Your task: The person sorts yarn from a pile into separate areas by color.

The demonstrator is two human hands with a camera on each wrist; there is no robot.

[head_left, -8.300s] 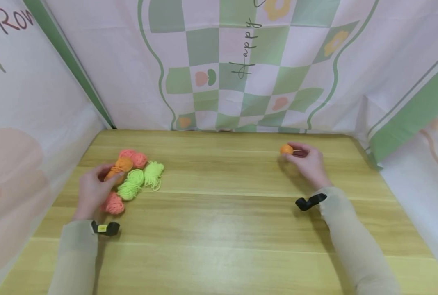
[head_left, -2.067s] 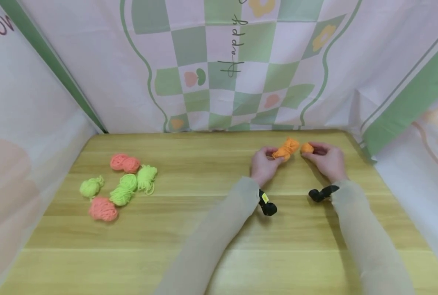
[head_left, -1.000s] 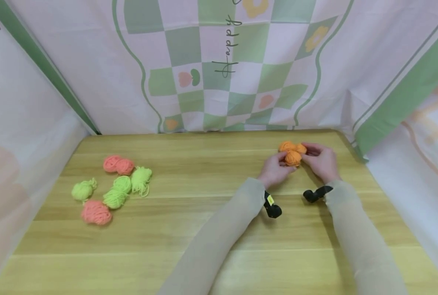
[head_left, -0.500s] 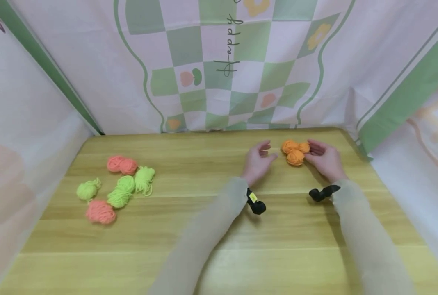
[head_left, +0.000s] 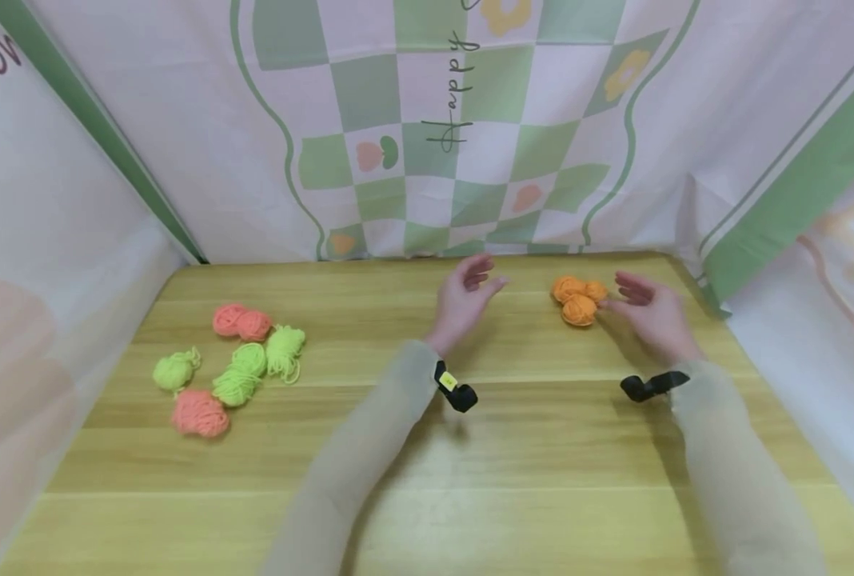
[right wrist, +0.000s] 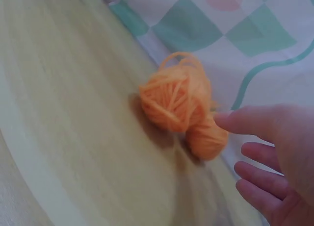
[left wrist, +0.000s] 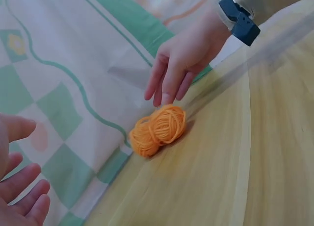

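Observation:
A cluster of orange yarn balls (head_left: 579, 301) lies on the far right part of the table, its lobes touching one another. Just right of it, my right hand (head_left: 653, 312) holds nothing; its fingers are loosely spread. In the right wrist view the thumb appears close beside the smaller orange ball (right wrist: 208, 138), and I cannot tell whether it touches. To the left of the cluster, my left hand (head_left: 463, 300) hovers above the table, empty and with relaxed fingers. The left wrist view shows wound orange yarn (left wrist: 167, 125) below the right hand's fingertips.
At the left of the wooden table (head_left: 470, 464) lie coral yarn balls (head_left: 242, 322), a looser coral ball (head_left: 200, 414), a lime-green skein (head_left: 241, 374), another green bundle (head_left: 285, 352) and a small green ball (head_left: 176, 370). A printed curtain (head_left: 369, 96) hangs behind the table's back edge.
The left hand brought orange yarn from the left group to the small orange ball, released it and drew back leftward. The right hand has since let go and moved slightly right.

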